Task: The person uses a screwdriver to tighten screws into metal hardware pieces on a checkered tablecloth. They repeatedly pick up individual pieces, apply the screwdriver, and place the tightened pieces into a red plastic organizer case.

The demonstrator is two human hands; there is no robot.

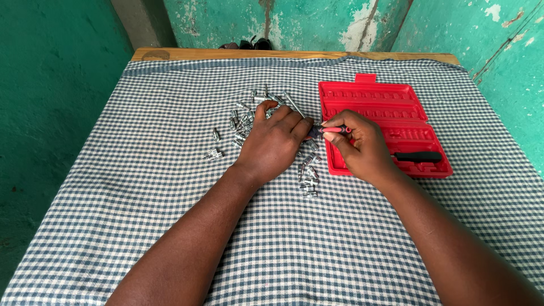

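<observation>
My left hand (276,141) lies palm down over a scatter of small silver bits and sockets (243,116) on the checked cloth, its fingers curled on the end of a tool. My right hand (360,144) pinches a small red-and-black handled tool (331,130) between thumb and fingers, just left of an open red plastic tool case (374,96). The tool's tip is hidden between the two hands. A black handle (418,156) rests in the case's near half.
More silver bits (309,175) lie below my hands, and two stray ones (213,154) sit to the left. The blue-and-white checked cloth (141,187) covers a wooden table (226,54) set against green painted walls.
</observation>
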